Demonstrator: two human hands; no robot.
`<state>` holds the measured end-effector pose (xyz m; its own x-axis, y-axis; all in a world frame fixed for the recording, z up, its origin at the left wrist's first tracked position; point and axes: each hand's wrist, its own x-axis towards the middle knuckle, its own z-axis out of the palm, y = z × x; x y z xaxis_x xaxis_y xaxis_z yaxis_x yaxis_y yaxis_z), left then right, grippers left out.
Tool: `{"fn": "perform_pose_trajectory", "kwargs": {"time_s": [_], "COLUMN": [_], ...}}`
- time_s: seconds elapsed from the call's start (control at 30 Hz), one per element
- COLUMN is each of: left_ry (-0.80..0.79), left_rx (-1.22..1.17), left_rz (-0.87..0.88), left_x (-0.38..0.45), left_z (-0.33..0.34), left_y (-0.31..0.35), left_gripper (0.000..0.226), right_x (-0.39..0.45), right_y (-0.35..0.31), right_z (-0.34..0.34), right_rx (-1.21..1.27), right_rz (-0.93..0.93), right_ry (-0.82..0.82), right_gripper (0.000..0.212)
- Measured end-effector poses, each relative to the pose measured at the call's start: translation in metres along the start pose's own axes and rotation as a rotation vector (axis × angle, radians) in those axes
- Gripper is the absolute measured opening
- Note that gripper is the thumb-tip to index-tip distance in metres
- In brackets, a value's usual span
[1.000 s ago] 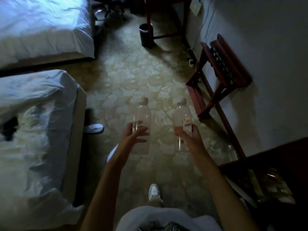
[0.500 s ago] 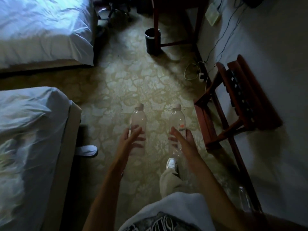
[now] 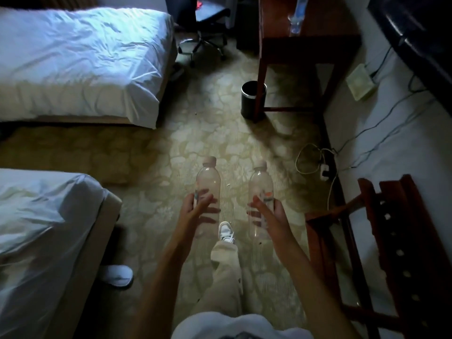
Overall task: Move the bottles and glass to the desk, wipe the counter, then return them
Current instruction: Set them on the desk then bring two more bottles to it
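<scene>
Two clear bottles upright, caps up: left hand (image 3: 195, 211) bottle (image 3: 208, 184); right hand (image 3: 271, 216) bottle (image 3: 260, 187)

The person has walked on down the carpeted aisle between the beds and the wall. The wooden desk (image 3: 305, 42), only its legs seen earlier, now shows its top with a clear bottle (image 3: 297, 19) on it. The black bin (image 3: 253, 99), office chair (image 3: 208, 28) and cable tangle (image 3: 315, 162) sit lower in view. A trousered leg with a white sneaker (image 3: 226, 232) has swung forward.
</scene>
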<state>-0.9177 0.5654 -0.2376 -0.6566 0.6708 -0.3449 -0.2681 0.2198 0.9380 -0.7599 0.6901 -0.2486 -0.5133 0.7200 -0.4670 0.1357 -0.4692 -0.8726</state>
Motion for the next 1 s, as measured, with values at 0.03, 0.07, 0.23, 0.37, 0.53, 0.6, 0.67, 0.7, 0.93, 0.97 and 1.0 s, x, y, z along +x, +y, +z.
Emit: {"fn": "perform_pose_trajectory", "kwargs": {"time_s": [0.03, 0.07, 0.23, 0.37, 0.53, 0.6, 0.67, 0.7, 0.93, 0.97, 1.0], "left_ry": [-0.005, -0.016, -0.050, -0.071, -0.131, -0.152, -0.150, -0.145, -0.171, -0.187, -0.207], "left_rx": [0.003, 0.006, 0.045, 0.068, 0.065, 0.069, 0.067, 0.065, 0.048, 0.038, 0.025], "left_rz": [-0.007, -0.015, -0.003, 0.068, 0.100, 0.071, 0.038, 0.024, 0.025, 0.033, 0.039], "left_x": [0.029, 0.066, 0.213, 0.330, 0.451, 0.502, 0.557, 0.586, 0.786, 0.812, 0.836], "left_z": [0.004, 0.009, 0.031, 0.052, 0.083, 0.099, 0.116, 0.126, 0.202, 0.212, 0.222], "left_y": [0.002, 0.006, 0.064, 0.143, 0.195, 0.199, 0.199, 0.201, 0.286, 0.303, 0.318], "left_gripper": [0.057, 0.059, 0.060, 0.068, 0.062, 0.059, 0.059, 0.060, 0.071, 0.068, 0.064], "right_x": [0.025, 0.058, 0.188, 0.286, 0.390, 0.438, 0.492, 0.521, 0.720, 0.743, 0.765], "right_y": [-0.005, -0.015, -0.105, -0.203, -0.262, -0.271, -0.280, -0.287, -0.406, -0.427, -0.446], "right_z": [0.001, 0.002, 0.016, 0.030, 0.029, 0.024, 0.018, 0.016, 0.000, -0.002, -0.004], "right_rx": [-0.006, -0.013, -0.062, -0.056, -0.018, 0.002, 0.028, 0.033, 0.044, 0.046, 0.055], "right_rz": [0.020, 0.033, -0.008, -0.113, -0.098, -0.062, -0.021, -0.002, -0.037, -0.052, -0.067], "right_ry": [0.012, 0.032, 0.081, 0.084, 0.147, 0.177, 0.178, 0.175, 0.157, 0.155, 0.158], "right_gripper": [0.067, 0.064, 0.051, 0.046, 0.049, 0.057, 0.070, 0.076, 0.089, 0.081, 0.076]}}
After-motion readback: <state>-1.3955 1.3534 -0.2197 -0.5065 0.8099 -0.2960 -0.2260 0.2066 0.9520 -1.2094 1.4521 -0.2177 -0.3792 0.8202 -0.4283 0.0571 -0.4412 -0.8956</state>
